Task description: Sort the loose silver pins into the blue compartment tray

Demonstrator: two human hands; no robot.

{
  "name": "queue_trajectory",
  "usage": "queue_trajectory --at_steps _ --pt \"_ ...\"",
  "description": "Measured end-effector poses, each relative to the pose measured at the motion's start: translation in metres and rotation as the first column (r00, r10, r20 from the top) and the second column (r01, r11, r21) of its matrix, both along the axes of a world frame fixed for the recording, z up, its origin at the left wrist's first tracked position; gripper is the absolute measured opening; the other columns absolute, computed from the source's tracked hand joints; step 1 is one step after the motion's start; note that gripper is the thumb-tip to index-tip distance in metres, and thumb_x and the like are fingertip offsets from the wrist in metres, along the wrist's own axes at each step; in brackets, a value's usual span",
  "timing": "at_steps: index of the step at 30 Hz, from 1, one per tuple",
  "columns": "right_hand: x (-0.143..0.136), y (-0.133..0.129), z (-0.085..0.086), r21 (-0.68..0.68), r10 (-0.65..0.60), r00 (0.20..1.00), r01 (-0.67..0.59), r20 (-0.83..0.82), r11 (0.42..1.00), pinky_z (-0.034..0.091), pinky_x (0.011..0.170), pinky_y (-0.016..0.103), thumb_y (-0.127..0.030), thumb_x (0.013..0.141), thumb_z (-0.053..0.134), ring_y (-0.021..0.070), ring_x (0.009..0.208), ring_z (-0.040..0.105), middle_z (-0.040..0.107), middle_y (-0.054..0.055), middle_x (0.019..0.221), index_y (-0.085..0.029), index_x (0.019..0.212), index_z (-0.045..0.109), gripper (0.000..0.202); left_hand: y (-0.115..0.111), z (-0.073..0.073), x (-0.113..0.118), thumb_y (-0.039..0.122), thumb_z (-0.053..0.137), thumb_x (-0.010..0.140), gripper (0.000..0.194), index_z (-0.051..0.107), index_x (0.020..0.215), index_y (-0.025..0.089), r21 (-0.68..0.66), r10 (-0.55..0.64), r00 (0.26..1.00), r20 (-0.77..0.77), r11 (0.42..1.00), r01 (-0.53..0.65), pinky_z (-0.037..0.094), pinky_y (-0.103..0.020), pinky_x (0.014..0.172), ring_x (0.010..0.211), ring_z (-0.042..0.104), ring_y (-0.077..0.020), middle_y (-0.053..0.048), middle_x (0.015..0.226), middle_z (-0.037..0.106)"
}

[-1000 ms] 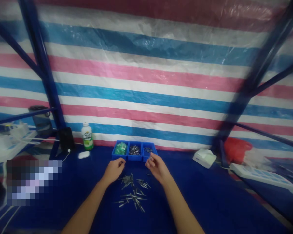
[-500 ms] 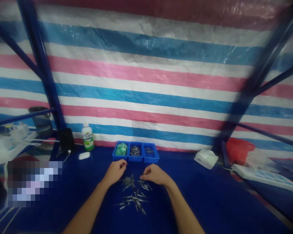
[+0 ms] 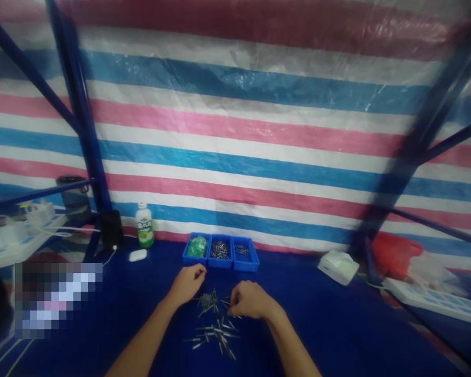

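Observation:
Thin silvery metal pins (image 3: 220, 333) lie loose on the blue table, with a tighter cluster of pins (image 3: 208, 300) between my hands. My left hand (image 3: 188, 284) is above and left of that cluster, its fingers curled and the fingertips together; whatever they hold is too small to make out. My right hand (image 3: 251, 299) reaches down over the right-hand group of pins and covers most of it. Its thumb and fingers are pinched close to the table, and I cannot see what is between them.
Behind my hands stand three joined blue bins: one with green packets (image 3: 197, 247), one with dark metal pieces (image 3: 220, 250), one with a few pins (image 3: 242, 250). A bottle (image 3: 145, 226) and white case (image 3: 137, 255) stand left, a tissue pack (image 3: 338, 266) and power strip (image 3: 435, 301) right.
My right hand has moved down onto the right-hand group of pins, which it now mostly hides. My left hand stays near the same spot. The whole view has shifted slightly.

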State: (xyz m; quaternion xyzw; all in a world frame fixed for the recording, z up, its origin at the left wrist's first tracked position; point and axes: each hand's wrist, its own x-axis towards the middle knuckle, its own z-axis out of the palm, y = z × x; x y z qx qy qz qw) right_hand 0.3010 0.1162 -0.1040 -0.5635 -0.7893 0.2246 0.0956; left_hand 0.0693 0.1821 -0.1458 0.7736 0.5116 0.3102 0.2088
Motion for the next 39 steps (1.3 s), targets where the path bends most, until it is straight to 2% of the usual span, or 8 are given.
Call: queue_trajectory --at_steps 4,9,15,23,30,35,39 --pt "-0.006 -0.003 0.001 -0.032 0.036 0.999 -0.036 -0.007 0.999 0.037 0.059 0.023 -0.034 0.062 0.073 0.0146 0.064 0.063 0.072 -0.002 0.068 -0.024 0.071 0.075 0.013 -0.004 0.002 0.001 0.025 0.051 0.083 0.020 0.070 0.090 0.022 -0.014 0.023 0.999 -0.032 1.000 -0.023 0.035 -0.023 0.061 0.061 0.057 -0.0137 0.001 0.068 0.067" --pt "-0.009 -0.004 -0.003 -0.056 0.078 0.996 -0.080 -0.035 0.995 0.039 0.060 0.022 -0.031 0.062 0.070 0.0131 0.061 0.061 0.070 -0.003 0.066 -0.023 0.071 0.075 0.013 -0.005 0.002 0.001 0.026 0.050 0.085 0.021 0.069 0.091 0.022 -0.016 0.007 1.000 0.004 1.000 -0.006 0.035 -0.023 0.059 0.062 0.059 -0.0140 0.001 0.069 0.068" --pt "-0.009 -0.001 -0.007 -0.005 0.090 0.995 -0.090 -0.050 0.996 0.041 0.073 0.023 -0.029 0.061 0.069 0.0112 0.059 0.058 0.065 -0.005 0.060 -0.023 0.069 0.073 0.010 -0.001 0.001 0.000 0.026 0.049 0.085 0.021 0.069 0.090 0.023 0.005 0.000 1.000 -0.009 1.000 0.000 0.035 -0.023 0.059 0.062 0.059 -0.0140 0.002 0.069 0.068" --pt "-0.013 -0.006 0.004 -0.059 0.083 0.982 -0.094 -0.168 0.994 0.036 0.055 0.020 -0.024 0.066 0.064 0.0098 0.054 0.052 0.063 -0.003 0.060 -0.017 0.076 0.073 0.015 -0.005 0.002 0.000 0.027 0.049 0.086 0.022 0.069 0.092 0.021 -0.005 0.002 1.000 -0.003 1.000 -0.002 0.036 -0.023 0.061 0.064 0.059 -0.0142 0.000 0.072 0.069" --pt "-0.012 0.001 -0.006 0.070 0.126 0.954 -0.111 -0.270 0.991 0.033 0.052 0.019 -0.020 0.070 0.059 0.0085 0.054 0.047 0.059 -0.004 0.059 -0.016 0.072 0.071 0.013 -0.001 0.001 0.001 0.026 0.049 0.085 0.021 0.069 0.089 0.022 0.007 -0.008 1.000 0.003 1.000 0.008 0.037 -0.023 0.060 0.062 0.059 -0.0147 0.001 0.069 0.068" --pt "-0.010 0.002 -0.007 0.111 0.160 0.950 -0.134 -0.269 0.985 0.040 0.062 0.021 -0.021 0.075 0.060 0.0118 0.064 0.056 0.067 0.000 0.071 -0.017 0.073 0.074 0.014 -0.002 0.002 0.000 0.026 0.049 0.085 0.022 0.070 0.091 0.022 -0.006 -0.018 1.000 0.005 1.000 0.018 0.037 -0.023 0.060 0.064 0.060 -0.0152 0.000 0.071 0.069" --pt "-0.011 0.001 -0.004 0.150 0.126 0.911 -0.071 -0.392 0.986 0.044 0.071 0.024 -0.024 0.080 0.059 0.0153 0.075 0.061 0.070 0.003 0.084 -0.017 0.081 0.073 0.015 -0.003 0.000 -0.001 0.026 0.050 0.085 0.022 0.070 0.092 0.021 0.001 -0.016 1.000 0.012 1.000 0.016 0.037 -0.023 0.061 0.065 0.060 -0.0151 0.000 0.073 0.070"
